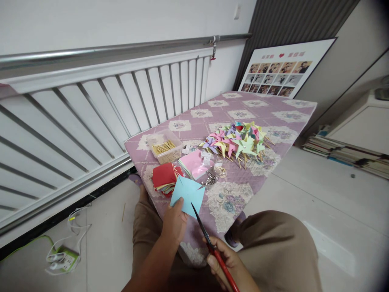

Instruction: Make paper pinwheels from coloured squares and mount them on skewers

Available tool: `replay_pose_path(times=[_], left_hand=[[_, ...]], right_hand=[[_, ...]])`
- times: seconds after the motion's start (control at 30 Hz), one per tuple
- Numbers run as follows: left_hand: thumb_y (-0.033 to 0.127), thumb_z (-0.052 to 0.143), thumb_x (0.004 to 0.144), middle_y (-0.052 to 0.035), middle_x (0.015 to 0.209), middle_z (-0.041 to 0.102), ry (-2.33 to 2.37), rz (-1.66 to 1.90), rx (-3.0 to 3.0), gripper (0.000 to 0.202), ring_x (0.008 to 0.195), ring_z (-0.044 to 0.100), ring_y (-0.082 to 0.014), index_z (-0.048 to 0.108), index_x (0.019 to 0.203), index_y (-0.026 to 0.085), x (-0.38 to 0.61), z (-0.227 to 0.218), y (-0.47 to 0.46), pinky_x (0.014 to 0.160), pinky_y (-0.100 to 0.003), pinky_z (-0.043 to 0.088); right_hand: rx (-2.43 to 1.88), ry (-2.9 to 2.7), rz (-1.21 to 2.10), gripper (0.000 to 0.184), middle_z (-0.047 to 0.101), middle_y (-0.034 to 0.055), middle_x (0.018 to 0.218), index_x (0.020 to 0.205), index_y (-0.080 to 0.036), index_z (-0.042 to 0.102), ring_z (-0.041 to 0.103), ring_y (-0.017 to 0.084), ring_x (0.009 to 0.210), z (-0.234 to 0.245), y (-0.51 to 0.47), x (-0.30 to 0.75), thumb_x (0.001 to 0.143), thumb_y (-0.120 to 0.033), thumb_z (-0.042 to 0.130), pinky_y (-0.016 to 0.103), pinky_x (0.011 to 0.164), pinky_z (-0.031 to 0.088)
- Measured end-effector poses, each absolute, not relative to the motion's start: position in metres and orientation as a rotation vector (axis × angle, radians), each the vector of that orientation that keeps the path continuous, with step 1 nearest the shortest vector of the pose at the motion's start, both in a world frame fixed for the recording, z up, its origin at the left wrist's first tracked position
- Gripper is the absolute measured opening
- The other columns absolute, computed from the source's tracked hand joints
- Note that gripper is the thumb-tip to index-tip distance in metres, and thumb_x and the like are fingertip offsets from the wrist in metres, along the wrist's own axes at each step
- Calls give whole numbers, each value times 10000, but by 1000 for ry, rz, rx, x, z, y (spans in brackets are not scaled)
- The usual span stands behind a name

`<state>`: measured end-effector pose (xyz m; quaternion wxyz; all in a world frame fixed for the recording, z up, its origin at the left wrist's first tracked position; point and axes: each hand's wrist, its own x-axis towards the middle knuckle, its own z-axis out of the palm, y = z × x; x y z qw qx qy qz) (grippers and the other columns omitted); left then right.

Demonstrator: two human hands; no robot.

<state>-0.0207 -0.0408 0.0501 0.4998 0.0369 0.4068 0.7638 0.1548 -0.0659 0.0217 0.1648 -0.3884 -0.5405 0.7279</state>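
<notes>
A square of light blue paper (189, 194) is pinched at its lower left in my left hand (175, 219), thumb on top. Cuts run inward from its far corners. My right hand (226, 259) grips red-handled scissors (223, 265), whose dark blades point at the near side of the paper. Just beyond my left hand lies a stack of coloured paper squares (165, 176), red on top. Beside it rests a pink-topped stack of paper (194, 163). Small metal fasteners (209, 178) are heaped to the right of the blue square.
On the flowered tablecloth (231, 202) sit a clear plastic box of wooden sticks (165, 147) and a pile of finished paper pinwheels (238, 142). A white radiator (136, 97) borders the table's left side. A green power strip (68, 259) with cables lies on the floor.
</notes>
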Motion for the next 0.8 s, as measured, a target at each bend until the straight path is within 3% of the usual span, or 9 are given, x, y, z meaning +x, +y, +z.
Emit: replay_pose_path(times=[0.17,0.8], left_hand=[[187,730,698,-38,927,745,950,1865,8,213,815,684,-181,667,902,175,-20,51,-41,772,-299,543],[222,684,733,-49,968,740,1024,1832,86,198,916,685,-221,666,931,213,-19,57,-43,854,-326,531]], right_hand=[[-1062,-1585,2033,655,437,-82,545,1141,-201,518,317,47,362,19,-65,156,753,-727,559,176,343,217],[-1063,-1549,1956,536,410,-53,565,1036,-218,620,331,96,474,26,-63,156,723,-652,659,218,437,289]])
